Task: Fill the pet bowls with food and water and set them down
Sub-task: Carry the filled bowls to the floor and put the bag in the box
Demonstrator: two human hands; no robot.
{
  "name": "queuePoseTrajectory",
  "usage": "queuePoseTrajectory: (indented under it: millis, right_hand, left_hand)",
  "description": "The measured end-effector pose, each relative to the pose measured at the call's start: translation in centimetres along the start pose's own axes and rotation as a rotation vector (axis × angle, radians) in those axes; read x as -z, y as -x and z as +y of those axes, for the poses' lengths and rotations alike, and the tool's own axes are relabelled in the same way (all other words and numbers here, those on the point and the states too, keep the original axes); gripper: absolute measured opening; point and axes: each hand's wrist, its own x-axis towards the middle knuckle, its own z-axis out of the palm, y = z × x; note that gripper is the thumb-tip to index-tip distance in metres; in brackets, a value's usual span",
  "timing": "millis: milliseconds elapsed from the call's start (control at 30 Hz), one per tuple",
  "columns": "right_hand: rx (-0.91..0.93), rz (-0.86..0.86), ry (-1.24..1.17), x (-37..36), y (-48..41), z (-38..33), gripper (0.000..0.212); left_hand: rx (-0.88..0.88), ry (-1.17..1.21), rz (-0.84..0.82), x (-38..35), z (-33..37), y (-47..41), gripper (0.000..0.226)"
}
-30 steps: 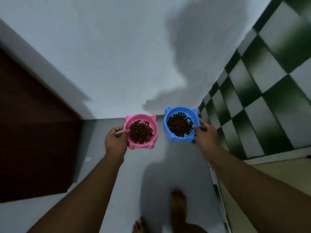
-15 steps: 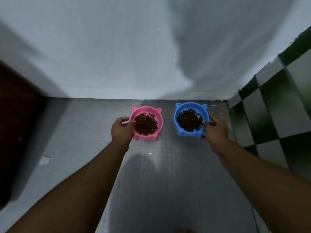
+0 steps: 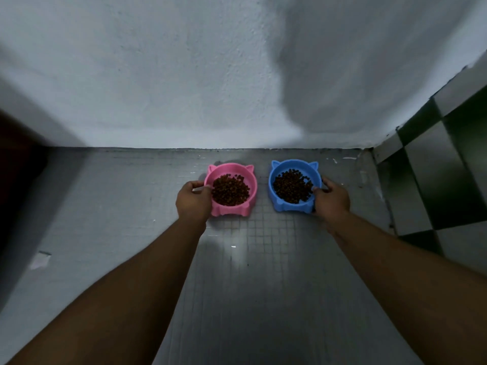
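Note:
A pink cat-eared pet bowl (image 3: 246,175) holds brown kibble (image 3: 230,190) and rests low on the grey tiled floor (image 3: 250,259) close to the white wall. My left hand (image 3: 192,200) grips its left rim. Beside it on the right, a blue cat-eared bowl (image 3: 297,167) also holds brown kibble (image 3: 292,187). My right hand (image 3: 332,200) grips that bowl's right rim. A narrow gap separates the two bowls. Whether they fully touch the floor I cannot tell.
The white wall (image 3: 210,88) stands straight ahead. A dark-and-pale checkered tiled wall (image 3: 434,175) closes the right side. A dark brown panel (image 3: 15,180) sits at the left edge. A small pale scrap (image 3: 39,259) lies on the floor at left.
Both bowls have gone down from chest height toward the floor by the wall, and the view has tipped downward. Each hand has kept its hold throughout.

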Motion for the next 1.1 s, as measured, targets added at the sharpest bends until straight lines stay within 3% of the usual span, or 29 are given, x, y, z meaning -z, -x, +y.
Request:
queuePoseTrajectory:
  millis: [367,667,767,900,1100]
  right_hand:
    - [0.178,0.013,0.312,0.5,1.0,-1.2,0.034]
    - [0.166,0.043,0.342,0.2,1.7,-0.8,0.031]
    - [0.133,0.037,0.333,0.6,2.7,-1.1,0.033]
    - [0.065,0.027,0.366,3.6,5.6,-3.8,0.054]
    - [0.162,-0.122,0.418,10.7,15.3,-13.3,0.054]
  left_hand:
    - [0.022,-0.161,0.051,0.0,0.6,-0.6,0.017]
    - [0.002,-0.175,0.037,0.0,1.1,-1.2,0.018]
    - [0.015,-0.184,-0.018,0.8,1.9,-0.1,0.01]
    - [-0.053,-0.313,-0.069,3.2,4.6,3.4,0.045]
    - [-0.274,-0.599,-0.305,10.2,13.0,13.7,0.054]
